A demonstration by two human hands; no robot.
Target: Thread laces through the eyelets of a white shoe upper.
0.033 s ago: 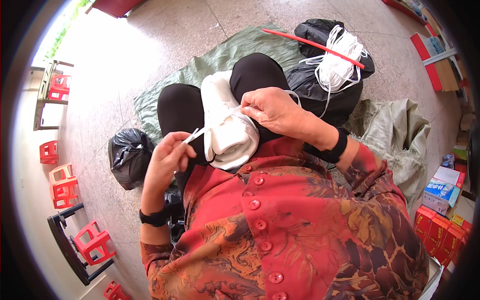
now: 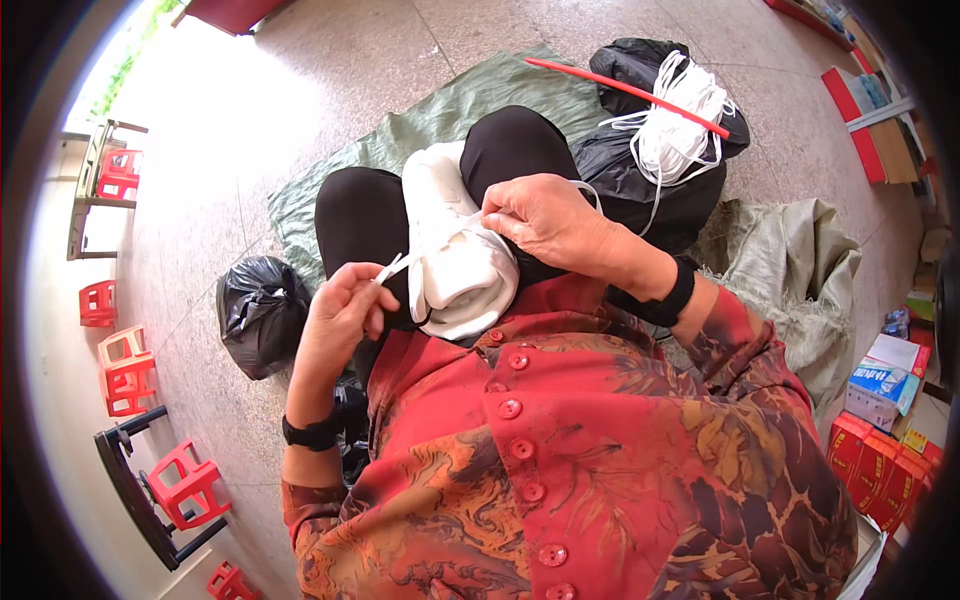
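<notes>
Left hand (image 2: 345, 308) has shifted slightly inward, towards the white shoe (image 2: 465, 285), while the right hand (image 2: 550, 228) keeps its place.

Left thumb and fingers are pinched together on a flat white lace (image 2: 400, 266), its end poking past them; the right thumb and forefinger are closed on white lace at the shoe's upper. The shoe sits between two black-clad knees (image 2: 515, 145), its opening towards the wearer's red patterned shirt (image 2: 600, 440). To the right, a bundle of white cord (image 2: 675, 150) lies on black bags (image 2: 680, 205), a red stick (image 2: 640, 93) across it. At far right, a blue-and-white box (image 2: 882, 385) bears bold lettering; red boxes (image 2: 870, 465) below carry gold print too small to read.
</notes>
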